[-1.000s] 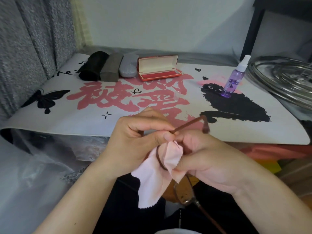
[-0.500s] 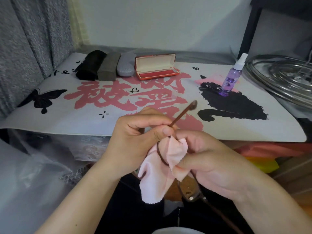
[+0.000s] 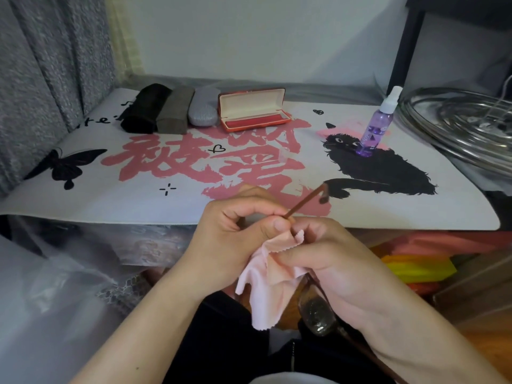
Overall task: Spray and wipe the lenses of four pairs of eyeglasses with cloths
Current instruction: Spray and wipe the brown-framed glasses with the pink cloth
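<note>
I hold a pair of brown-framed eyeglasses (image 3: 318,314) over my lap, in front of the table edge. One temple arm sticks up to the right and one lens hangs below my right wrist. My left hand (image 3: 235,239) grips the frame, thumb pressed at the hinge. My right hand (image 3: 329,261) pinches a pink cloth (image 3: 270,284) around the other lens, which the cloth hides. The purple spray bottle (image 3: 378,128) stands upright on the mat at the right.
A printed mat (image 3: 138,195) covers the table. At its back stand a black case (image 3: 145,108), a brown case (image 3: 176,109), a grey case (image 3: 203,109) and an open red case (image 3: 253,109). A metal rack (image 3: 457,126) lies far right. Curtain hangs at left.
The raised temple arm has swung down and right again. The cloth has bunched more tightly under my right thumb as it rubs the lens.
</note>
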{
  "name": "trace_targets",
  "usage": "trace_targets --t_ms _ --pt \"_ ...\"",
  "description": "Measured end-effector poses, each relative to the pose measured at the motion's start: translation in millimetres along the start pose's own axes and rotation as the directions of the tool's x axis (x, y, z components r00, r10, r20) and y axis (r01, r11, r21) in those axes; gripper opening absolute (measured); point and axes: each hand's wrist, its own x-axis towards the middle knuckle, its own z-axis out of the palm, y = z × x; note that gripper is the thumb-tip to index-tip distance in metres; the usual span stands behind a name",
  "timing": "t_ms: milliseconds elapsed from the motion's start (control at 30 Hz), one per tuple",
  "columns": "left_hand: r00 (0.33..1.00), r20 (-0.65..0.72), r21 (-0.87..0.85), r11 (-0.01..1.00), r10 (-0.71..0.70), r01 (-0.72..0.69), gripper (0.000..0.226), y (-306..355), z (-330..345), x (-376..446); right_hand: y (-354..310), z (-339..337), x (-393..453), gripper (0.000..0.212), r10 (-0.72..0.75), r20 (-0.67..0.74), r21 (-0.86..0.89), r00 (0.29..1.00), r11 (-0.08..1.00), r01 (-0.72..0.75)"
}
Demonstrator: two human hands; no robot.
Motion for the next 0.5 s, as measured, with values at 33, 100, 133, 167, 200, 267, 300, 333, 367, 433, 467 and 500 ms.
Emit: trace_targets --t_ms 33,100,133,167,200,267,300,333,367,433,467,500 --pt "1.000 0.021 -0.002 1.000 -0.023 0.023 0.020 0.9 -2.2 1.3 2.8 -0.3 0.4 0.023 0.009 -0.015 0.017 1.000 1.000 -0.009" --pt "0.996 0.052 -0.031 0.996 -0.077 0.079 0.008 4.4 -7.5 3.4 4.8 -1.4 1.0 0.027 0.037 -0.043 0.071 0.998 0.997 -0.034" --pt "0.994 0.059 -0.046 0.994 -0.097 0.100 0.006 6.4 -9.4 3.9 4.3 -2.3 1.5 0.026 0.050 -0.043 0.096 0.998 0.994 -0.046" --pt "0.992 0.067 -0.050 0.993 -0.106 0.110 0.006 8.3 -10.5 3.8 2.9 -2.7 1.9 0.024 0.061 -0.033 0.121 0.998 0.991 -0.057" --pt "0.992 0.075 -0.028 0.994 -0.105 0.107 0.006 9.8 -10.9 3.4 1.7 -2.9 2.5 0.023 0.068 -0.024 0.154 0.997 0.986 -0.063" --pt "0.991 0.093 0.045 0.995 -0.095 0.091 0.011 12.9 -9.4 1.9 1.0 -4.0 3.3 0.027 0.057 -0.027 0.227 0.998 0.973 -0.049" --pt "0.991 0.096 0.078 0.993 -0.091 0.084 0.013 14.1 -8.9 1.5 0.5 -3.9 3.8 0.026 0.031 -0.038 0.226 0.999 0.974 -0.021" --pt "0.992 0.096 0.100 0.992 -0.084 0.075 0.014 15.2 -8.9 1.0 -0.9 -3.2 3.8 0.024 0.001 -0.047 0.198 0.999 0.980 0.008" --pt "0.993 0.090 0.115 0.991 -0.074 0.064 0.016 16.8 -8.7 0.9 -2.5 -2.7 3.2 0.022 -0.026 -0.054 0.158 0.998 0.987 0.034" --pt "0.996 0.072 0.136 0.990 -0.047 0.036 0.019 19.8 -8.7 1.6 -6.0 -3.5 1.4 0.017 -0.062 -0.065 0.068 0.996 0.995 0.067" --pt "0.997 0.068 0.133 0.990 -0.045 0.036 0.019 21.1 -8.9 2.2 -6.6 -4.1 0.6 0.016 -0.074 -0.071 0.023 0.995 0.997 0.076" --pt "0.996 0.074 0.115 0.992 -0.057 0.048 0.017 22.1 -9.2 2.8 -6.9 -4.3 -0.3 0.013 -0.082 -0.071 -0.013 0.994 0.997 0.082"
